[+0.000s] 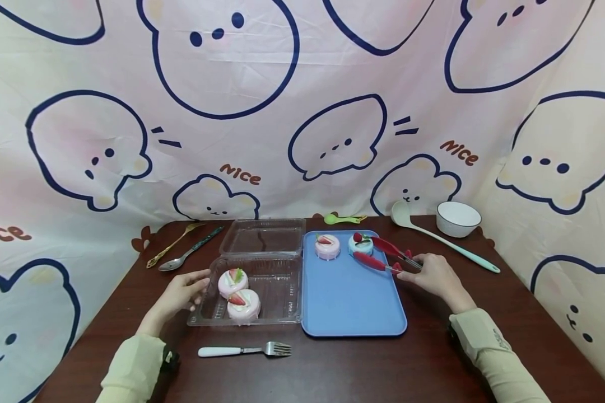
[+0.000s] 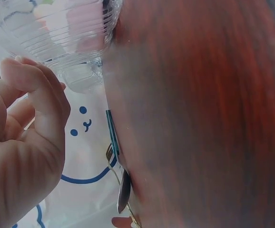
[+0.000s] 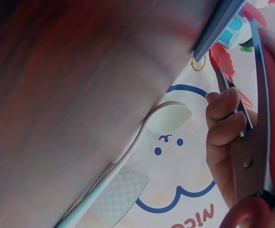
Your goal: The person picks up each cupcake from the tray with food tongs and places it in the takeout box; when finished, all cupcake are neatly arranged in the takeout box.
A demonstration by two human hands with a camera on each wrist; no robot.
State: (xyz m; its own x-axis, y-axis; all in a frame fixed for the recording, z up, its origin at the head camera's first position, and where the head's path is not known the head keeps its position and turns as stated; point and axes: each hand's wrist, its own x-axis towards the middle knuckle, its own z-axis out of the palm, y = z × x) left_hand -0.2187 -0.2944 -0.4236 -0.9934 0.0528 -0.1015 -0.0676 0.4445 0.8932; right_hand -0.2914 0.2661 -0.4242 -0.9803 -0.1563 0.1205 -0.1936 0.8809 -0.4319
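My right hand (image 1: 437,278) grips a pair of red-tipped tongs (image 1: 394,249). Their two red ends (image 1: 370,261) lie on either side of a small blue cake (image 1: 359,245) with a red berry on top, at the far right of a blue tray (image 1: 354,305). In the right wrist view, fingers (image 3: 225,102) wrap the metal arms of the tongs. My left hand (image 1: 185,290) is at the left wall of a clear plastic box (image 1: 277,321), fingers loosely bent and fingertips right at its rim. Inside the box sit two pink cakes (image 1: 244,307) with strawberry pieces.
Another pink cake (image 1: 327,247) stands at the tray's far left. The box lid (image 1: 263,236) lies open behind. A white-handled fork (image 1: 244,350) lies in front; a spoon (image 1: 191,251) and a golden fork (image 1: 173,246) lie left. A ladle (image 1: 446,238) and white bowl (image 1: 459,219) are right.
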